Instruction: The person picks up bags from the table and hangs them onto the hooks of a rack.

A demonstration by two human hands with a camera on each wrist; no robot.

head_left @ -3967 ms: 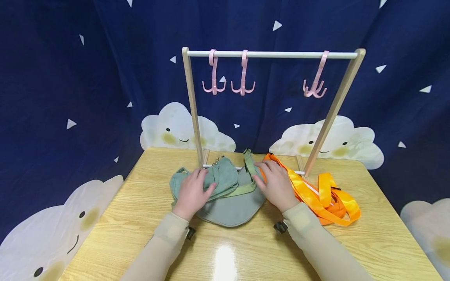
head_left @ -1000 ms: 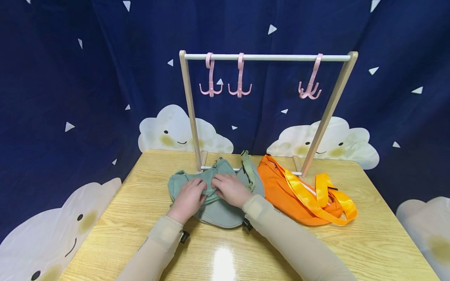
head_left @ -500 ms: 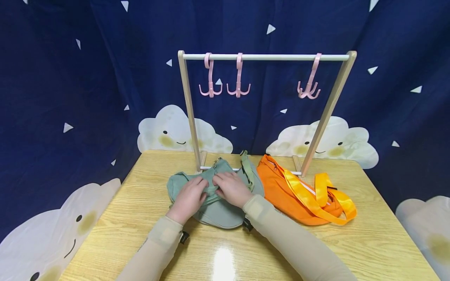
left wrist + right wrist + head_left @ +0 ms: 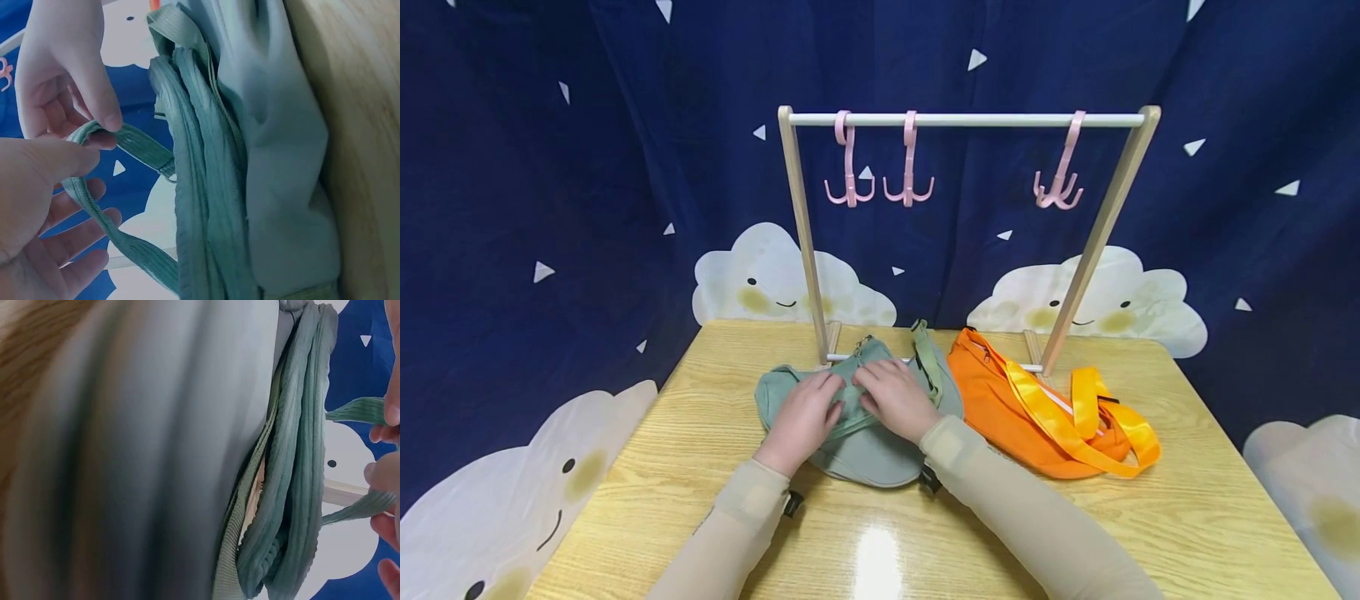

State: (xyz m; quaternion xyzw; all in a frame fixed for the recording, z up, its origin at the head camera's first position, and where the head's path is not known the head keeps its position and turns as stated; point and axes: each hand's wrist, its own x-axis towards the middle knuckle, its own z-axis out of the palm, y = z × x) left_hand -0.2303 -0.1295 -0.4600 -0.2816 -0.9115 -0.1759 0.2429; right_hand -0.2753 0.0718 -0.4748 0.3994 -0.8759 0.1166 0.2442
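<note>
In the head view, a green ribbed bag (image 4: 775,390) lies over a grey-green bag (image 4: 876,462) on the table. The left hand (image 4: 801,417) and right hand (image 4: 895,398) are close together above them. A loop of green strap (image 4: 144,150) rises from the ribbed bag (image 4: 194,187) in the left wrist view. The left hand (image 4: 37,206) pinches it between thumb and finger, its other fingers extended. Just beside it, the right hand (image 4: 69,69) pinches the same loop. In the right wrist view, the strap (image 4: 356,509) runs to both hands at the edge.
An orange bag (image 4: 1011,417) with a yellow-orange strap (image 4: 1086,408) lies to the right. Behind the bags stands a wooden rack (image 4: 1108,217) with a white rod (image 4: 985,121). Three pink hooks (image 4: 908,171) hang from the rod. A dark blue curtain (image 4: 962,250) stands behind.
The right hand has moved left, away from the orange bag's edge, and come beside the left hand at the green bag. In the last second both hands have stayed nearly still.
</note>
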